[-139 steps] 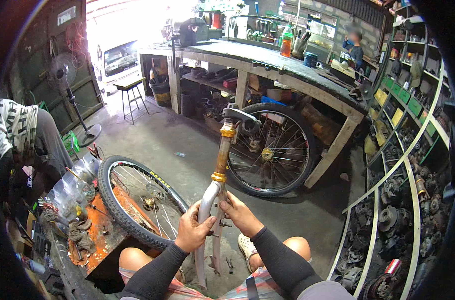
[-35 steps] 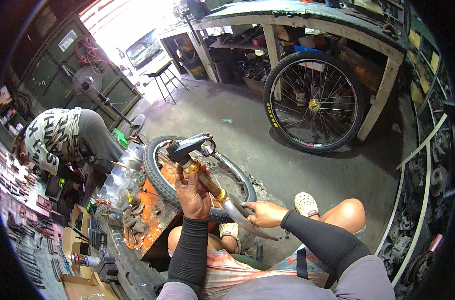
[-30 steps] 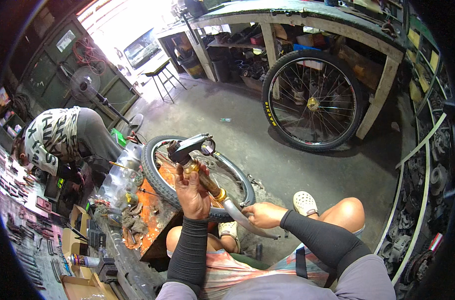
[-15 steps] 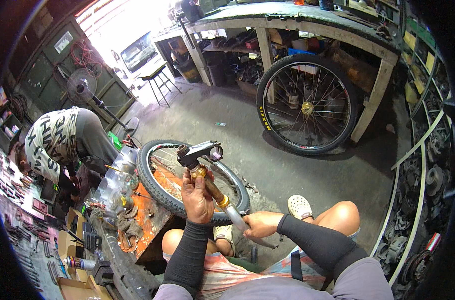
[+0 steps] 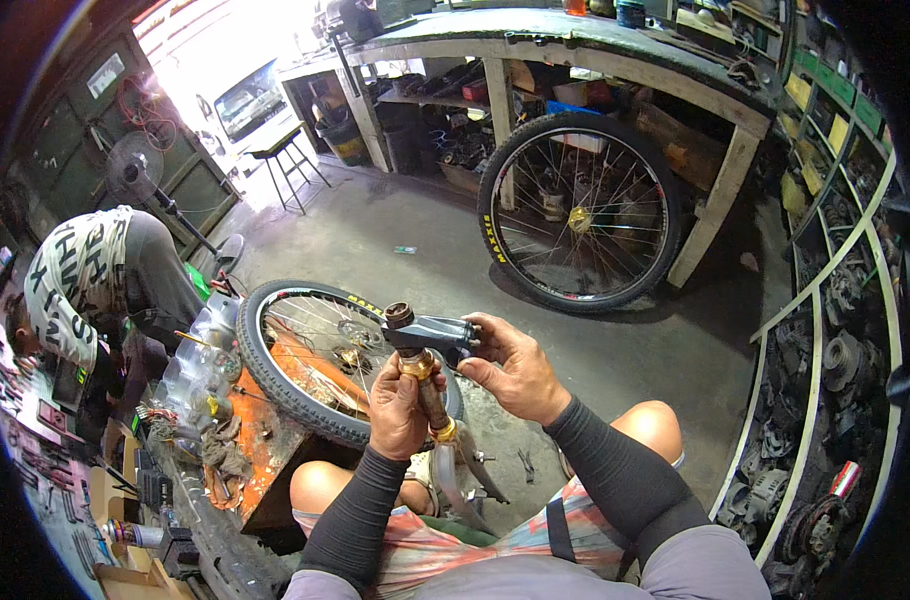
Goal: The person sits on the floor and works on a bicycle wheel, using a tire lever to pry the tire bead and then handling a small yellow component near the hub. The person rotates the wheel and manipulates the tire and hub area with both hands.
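In front of me stands a bicycle fork (image 5: 449, 470), its legs pointing down between my knees. Its upright steerer tube (image 5: 433, 402) carries gold rings and a black handlebar stem (image 5: 427, 333) on top. My left hand (image 5: 399, 415) is closed around the tube just below the upper gold ring (image 5: 416, 364). At the stem's clamp end, my right hand (image 5: 522, 372) grips with the thumb below and fingers above. Just behind the fork lies a bicycle wheel (image 5: 271, 372), tilted over an orange surface (image 5: 260, 430).
Another bicycle wheel (image 5: 493, 238) leans against the workbench (image 5: 615, 66). To my left a person (image 5: 80, 280) bends over beside tools and cardboard boxes. Shelves (image 5: 790, 400) of metal parts line the right side. A stool (image 5: 282, 150) and a fan (image 5: 135, 170) stand farther back.
My right hand has left the fork's lower part and moved up onto the stem. The stem has swung to point more to the right. The view has shifted slightly rightward.
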Demonstrator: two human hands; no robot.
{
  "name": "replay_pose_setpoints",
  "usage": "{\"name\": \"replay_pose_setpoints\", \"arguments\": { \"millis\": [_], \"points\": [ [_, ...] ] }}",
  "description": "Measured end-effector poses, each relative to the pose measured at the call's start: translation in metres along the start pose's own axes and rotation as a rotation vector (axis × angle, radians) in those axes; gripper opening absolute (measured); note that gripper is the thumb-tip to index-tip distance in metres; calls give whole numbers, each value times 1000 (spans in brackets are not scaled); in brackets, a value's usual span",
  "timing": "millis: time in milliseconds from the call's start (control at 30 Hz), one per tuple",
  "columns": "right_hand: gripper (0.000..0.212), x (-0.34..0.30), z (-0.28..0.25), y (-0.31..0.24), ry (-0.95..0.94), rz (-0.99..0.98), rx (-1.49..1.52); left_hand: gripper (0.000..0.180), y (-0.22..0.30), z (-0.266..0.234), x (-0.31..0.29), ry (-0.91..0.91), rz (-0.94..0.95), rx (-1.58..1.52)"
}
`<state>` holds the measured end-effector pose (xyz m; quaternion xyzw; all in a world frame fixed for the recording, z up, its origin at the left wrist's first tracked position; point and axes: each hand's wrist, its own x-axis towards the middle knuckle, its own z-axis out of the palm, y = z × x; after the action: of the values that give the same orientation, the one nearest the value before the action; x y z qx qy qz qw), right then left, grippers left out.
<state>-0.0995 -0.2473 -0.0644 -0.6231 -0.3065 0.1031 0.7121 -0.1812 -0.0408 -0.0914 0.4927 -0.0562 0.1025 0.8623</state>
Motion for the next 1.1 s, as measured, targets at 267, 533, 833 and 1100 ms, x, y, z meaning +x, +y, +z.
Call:
{"name": "replay_pose_setpoints", "arguments": {
  "millis": [267, 533, 833, 1100],
  "points": [
    [55, -3, 1, 0, 1, -24, 102, 53, 0, 3, 2, -3, 7, 34],
    [52, -2, -1, 4, -27, -2, 128, 54, -1, -5, 1, -48, 56, 70],
    [56, -2, 1, 7, -27, -15, 84, 53, 2, -8, 0, -43, 67, 94],
    [63, -3, 5, 13, 29, 97, 82, 53, -4, -1, -1, 51, 91, 167]
  ]
}}
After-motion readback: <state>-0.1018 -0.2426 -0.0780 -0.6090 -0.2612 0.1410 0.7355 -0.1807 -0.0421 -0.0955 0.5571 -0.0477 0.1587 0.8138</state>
